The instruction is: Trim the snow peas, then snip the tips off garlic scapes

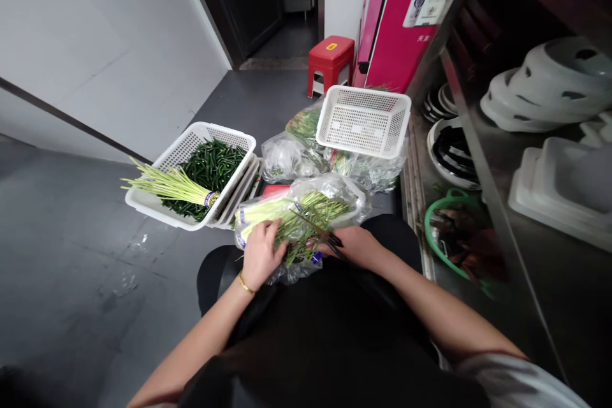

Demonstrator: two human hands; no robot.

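Note:
My right hand [356, 245] is closed around the black handles of a pair of scissors [313, 226], their blades pointing up and left over the greens. Opposite it, my left hand [261, 254] bends its fingers onto the dark green ends of the garlic scapes [299, 229]. These scapes lie in a clear plastic bag [329, 186] close to my lap, with purple bands around the pale bundles. To the left, a white basket [143, 203] holds dark green chili peppers [213, 162]. A banded bunch of garlic scapes [172, 186] rests on top of the peppers.
An upturned-rim white basket [364, 120] sits on more plastic bags [291, 156] ahead. Behind it stands a red stool [331, 60] beside a pink cabinet [406, 19]. Along my right runs a metal shelf [497, 185] with white dishes and a green basket [430, 229] below.

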